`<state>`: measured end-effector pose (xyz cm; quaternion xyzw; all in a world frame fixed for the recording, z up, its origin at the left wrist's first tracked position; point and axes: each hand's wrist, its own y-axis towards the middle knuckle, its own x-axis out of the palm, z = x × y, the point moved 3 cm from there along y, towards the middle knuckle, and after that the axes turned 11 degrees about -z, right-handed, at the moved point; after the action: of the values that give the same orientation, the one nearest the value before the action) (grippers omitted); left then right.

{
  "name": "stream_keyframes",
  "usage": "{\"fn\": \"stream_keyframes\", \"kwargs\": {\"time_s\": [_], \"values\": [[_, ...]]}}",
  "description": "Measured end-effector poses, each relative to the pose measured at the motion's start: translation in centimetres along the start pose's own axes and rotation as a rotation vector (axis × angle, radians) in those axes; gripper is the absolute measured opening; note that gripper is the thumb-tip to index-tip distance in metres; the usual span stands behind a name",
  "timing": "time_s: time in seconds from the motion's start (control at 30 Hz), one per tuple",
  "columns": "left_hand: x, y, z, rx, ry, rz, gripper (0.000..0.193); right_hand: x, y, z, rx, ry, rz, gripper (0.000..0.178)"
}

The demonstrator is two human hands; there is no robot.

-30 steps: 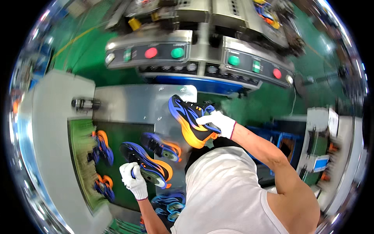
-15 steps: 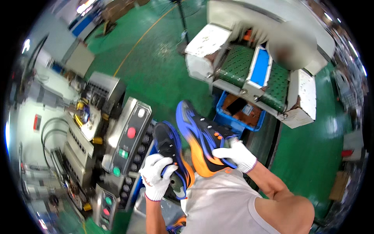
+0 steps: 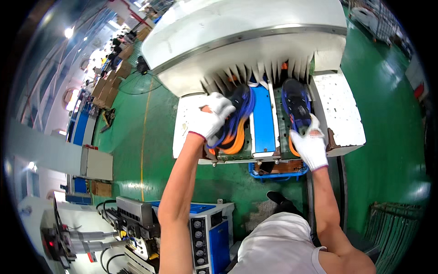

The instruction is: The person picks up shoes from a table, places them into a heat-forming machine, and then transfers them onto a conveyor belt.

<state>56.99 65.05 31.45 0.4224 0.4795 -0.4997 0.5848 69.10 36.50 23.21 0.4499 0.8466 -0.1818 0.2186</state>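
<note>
- right hand [image 3: 312,142], gloved, has thumb and fingers spread around the heel of the right shoe [image 3: 297,104]; can't tell how tight
- left hand [image 3: 216,115], also gloved, is bunched at the left shoe [image 3: 242,119], fingertips hidden, so can't tell if it's pinching
- both shoes lie on green belts [image 3: 284,137] beside a blue strip [image 3: 263,121], toes near pale flaps [image 3: 219,81]
- fan [image 3: 143,65] well beyond
</note>
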Motion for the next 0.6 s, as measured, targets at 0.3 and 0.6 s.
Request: {"fn": "stream_keyframes", "kwargs": {"time_s": [0.3,0.6], "values": [[2.7,4.3,-0.3,-0.314,-0.216,0.299,0.031,1.6,10.9,-1.4,-0.322,-0.439,0.336,0.088],[4.9,-19.2,3.7,-0.446,-0.374,0.814,0.046,21.1,6.3,-8.9,-0.641,-0.247,0.01,0.093]]}}
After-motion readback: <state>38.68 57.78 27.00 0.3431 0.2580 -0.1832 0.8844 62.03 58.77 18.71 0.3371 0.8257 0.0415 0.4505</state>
